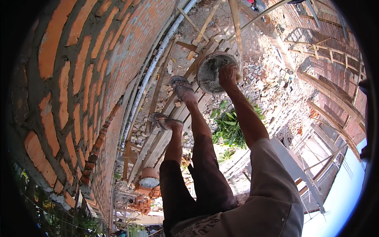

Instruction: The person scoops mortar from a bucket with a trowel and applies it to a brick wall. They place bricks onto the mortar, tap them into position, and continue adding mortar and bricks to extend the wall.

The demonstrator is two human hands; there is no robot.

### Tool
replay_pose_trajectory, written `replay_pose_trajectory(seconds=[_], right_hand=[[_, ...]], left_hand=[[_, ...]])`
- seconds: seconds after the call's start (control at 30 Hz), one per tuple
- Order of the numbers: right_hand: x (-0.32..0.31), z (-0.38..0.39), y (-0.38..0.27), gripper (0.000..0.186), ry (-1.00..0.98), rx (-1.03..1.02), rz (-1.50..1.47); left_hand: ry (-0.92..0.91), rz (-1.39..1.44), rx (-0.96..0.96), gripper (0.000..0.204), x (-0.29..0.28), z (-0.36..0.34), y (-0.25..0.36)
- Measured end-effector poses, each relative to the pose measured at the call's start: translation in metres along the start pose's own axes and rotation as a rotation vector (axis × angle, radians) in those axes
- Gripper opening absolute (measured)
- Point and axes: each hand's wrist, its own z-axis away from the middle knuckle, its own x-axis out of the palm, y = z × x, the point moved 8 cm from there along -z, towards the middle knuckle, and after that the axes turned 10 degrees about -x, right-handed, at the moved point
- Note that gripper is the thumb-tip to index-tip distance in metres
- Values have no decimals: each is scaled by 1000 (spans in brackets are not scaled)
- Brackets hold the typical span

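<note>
My right arm reaches down to a round bucket with grey mortar in it, where my right hand is closed over the inside, on something I cannot make out; a small pale piece shows beside my fingers. My left hand is out of view. Both my feet, in flip-flops, stand on wooden planks beside the bucket. Along the left rises a brick wall with grey mortar in its joints.
A white pipe runs along the wall's side. Below lie rubble, leafy plants, a second bucket and stacked bricks. Timber poles stand above the main bucket. Another brick structure with scaffolding is at right.
</note>
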Motion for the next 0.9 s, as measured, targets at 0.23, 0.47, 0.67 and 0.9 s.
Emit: replay_pose_trajectory(seconds=[0.23,0.47,0.67,0.9], right_hand=[[18,100,-54,23,-68,-126,-119],[54,75,-41,18,181,-143,-1649],[89,37,-51,12,-74,-86,-1017],[72,72,5,21,140,251,-818]], left_hand=[[-10,-26,-26,25,-12,-7,2],[-19,-50,-30,27,-19,-17,7],[-28,-61,-30,29,-27,-21,5],[-21,-59,-43,31,-31,-29,2]])
